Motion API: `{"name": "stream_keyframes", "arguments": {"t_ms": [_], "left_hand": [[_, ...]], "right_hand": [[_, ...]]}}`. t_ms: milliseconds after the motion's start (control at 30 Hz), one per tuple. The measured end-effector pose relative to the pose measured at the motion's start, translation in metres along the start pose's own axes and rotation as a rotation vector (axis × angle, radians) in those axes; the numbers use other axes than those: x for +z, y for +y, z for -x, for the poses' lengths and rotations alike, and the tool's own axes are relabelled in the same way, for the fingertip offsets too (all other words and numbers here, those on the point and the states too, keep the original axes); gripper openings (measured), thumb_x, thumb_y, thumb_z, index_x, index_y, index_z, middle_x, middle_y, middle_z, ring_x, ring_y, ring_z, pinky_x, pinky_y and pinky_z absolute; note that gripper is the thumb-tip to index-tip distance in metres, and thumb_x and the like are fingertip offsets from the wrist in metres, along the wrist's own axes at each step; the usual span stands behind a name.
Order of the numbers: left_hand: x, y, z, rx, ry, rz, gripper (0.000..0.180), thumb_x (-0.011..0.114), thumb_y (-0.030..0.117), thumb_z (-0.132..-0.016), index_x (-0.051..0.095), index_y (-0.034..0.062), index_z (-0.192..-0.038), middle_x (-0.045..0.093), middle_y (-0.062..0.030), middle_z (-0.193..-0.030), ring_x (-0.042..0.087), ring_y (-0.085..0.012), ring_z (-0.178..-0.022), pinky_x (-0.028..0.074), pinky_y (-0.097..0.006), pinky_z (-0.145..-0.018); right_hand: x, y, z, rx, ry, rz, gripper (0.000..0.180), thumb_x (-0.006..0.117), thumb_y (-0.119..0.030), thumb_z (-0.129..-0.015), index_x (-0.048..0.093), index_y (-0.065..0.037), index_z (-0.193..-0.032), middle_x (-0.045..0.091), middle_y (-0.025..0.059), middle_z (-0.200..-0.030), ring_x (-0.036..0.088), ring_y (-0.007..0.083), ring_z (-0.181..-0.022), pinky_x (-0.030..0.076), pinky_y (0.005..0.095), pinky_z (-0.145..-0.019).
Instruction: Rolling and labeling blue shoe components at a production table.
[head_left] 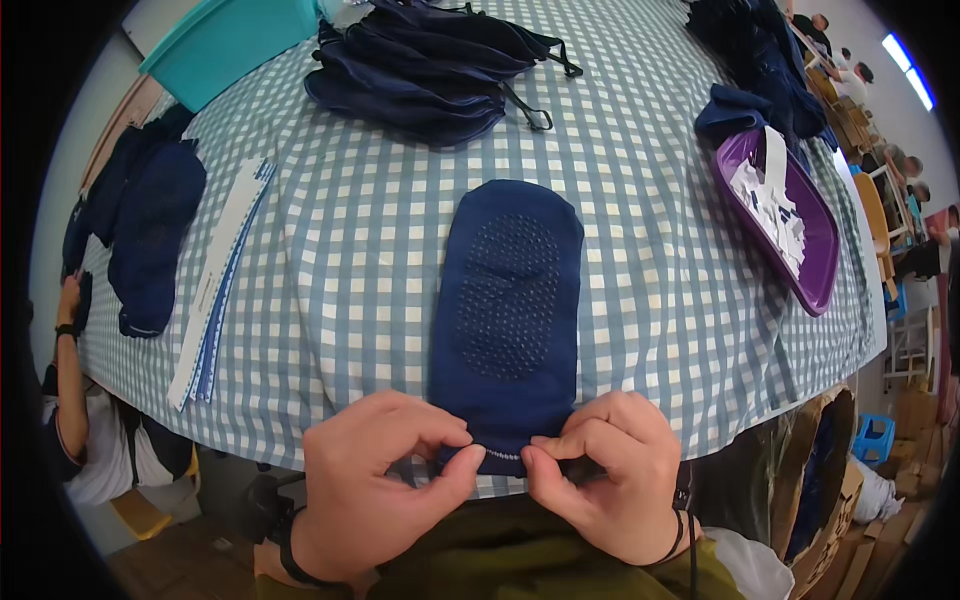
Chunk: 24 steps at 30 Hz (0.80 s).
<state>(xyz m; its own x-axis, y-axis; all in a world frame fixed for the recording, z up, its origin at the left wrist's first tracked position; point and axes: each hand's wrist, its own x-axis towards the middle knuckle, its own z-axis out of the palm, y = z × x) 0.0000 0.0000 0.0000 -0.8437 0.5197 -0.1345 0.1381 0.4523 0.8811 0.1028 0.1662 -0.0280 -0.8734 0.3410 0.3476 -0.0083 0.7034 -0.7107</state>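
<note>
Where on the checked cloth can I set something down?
Bare cloth lies between the white strips and the navy sock, and between that sock and the purple tray. Crowded: the sock's near end, pinched by left hand and right hand.

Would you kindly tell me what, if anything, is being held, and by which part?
The navy dotted sock, pinched at its near edge by the left grip and right grip.

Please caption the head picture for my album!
Left hand and right hand pinch a dotted navy sock on a checked tablecloth.

Navy sock [508, 300] | dotted sole up | flat | white-stitched near end | on checked tablecloth [370, 290]
</note>
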Motion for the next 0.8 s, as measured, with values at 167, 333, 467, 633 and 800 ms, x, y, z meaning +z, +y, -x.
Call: {"name": "stream_keyframes", "arguments": {"t_ms": [167,333,467,633,800], "left_hand": [[0.000,-0.015,-0.007,0.422,0.104,-0.268,0.010,0.078,0.000,-0.067,0.069,0.0036,-0.069,0.065,-0.0064,-0.075,0.062,-0.0203,-0.075,0.048,-0.029,-0.062],[0.006,-0.006,-0.002,0.517,0.217,-0.369,0.019,0.079,0.000,-0.064,0.071,0.0091,-0.080,0.065,-0.0031,-0.078,0.059,-0.0219,-0.073,0.049,-0.031,-0.061],[0.010,-0.017,0.002,0.753,0.115,-0.432,0.022,0.072,-0.002,-0.072,0.072,0.0046,-0.094,0.064,-0.0056,-0.087,0.060,-0.0230,-0.075,0.050,-0.031,-0.063],[0.005,-0.017,0.007,0.885,0.059,-0.582,0.027,0.070,-0.001,-0.072,0.070,-0.0025,-0.099,0.064,-0.0102,-0.092,0.062,-0.0239,-0.080,0.053,-0.031,-0.068],[0.001,-0.013,0.005,0.936,0.028,-0.655,0.030,0.070,0.003,-0.071,0.069,-0.0050,-0.100,0.063,-0.0117,-0.096,0.062,-0.0235,-0.082,0.054,-0.029,-0.070]], "right_hand": [[-0.002,-0.001,-0.011,0.025,-0.059,0.017,0.020,0.081,-0.010,-0.064,0.062,-0.009,-0.067,0.053,0.0015,-0.067,0.048,0.0202,-0.060,0.037,0.0323,-0.053],[-0.006,-0.007,-0.016,0.036,-0.131,0.009,0.019,0.080,-0.010,-0.067,0.062,-0.008,-0.067,0.051,0.0028,-0.070,0.049,0.0221,-0.062,0.040,0.0331,-0.055],[-0.010,-0.006,-0.017,0.066,-0.164,-0.009,0.018,0.079,-0.010,-0.070,0.061,-0.008,-0.069,0.051,0.0042,-0.070,0.052,0.0235,-0.064,0.042,0.0349,-0.057],[-0.009,-0.007,-0.018,0.104,-0.182,-0.025,0.018,0.078,-0.010,-0.072,0.061,-0.008,-0.074,0.050,0.0049,-0.072,0.053,0.0243,-0.066,0.042,0.0365,-0.058],[-0.008,-0.009,-0.018,0.085,-0.129,-0.058,0.015,0.077,-0.006,-0.074,0.063,-0.008,-0.080,0.053,0.0042,-0.077,0.054,0.0236,-0.068,0.043,0.0362,-0.059]]}}
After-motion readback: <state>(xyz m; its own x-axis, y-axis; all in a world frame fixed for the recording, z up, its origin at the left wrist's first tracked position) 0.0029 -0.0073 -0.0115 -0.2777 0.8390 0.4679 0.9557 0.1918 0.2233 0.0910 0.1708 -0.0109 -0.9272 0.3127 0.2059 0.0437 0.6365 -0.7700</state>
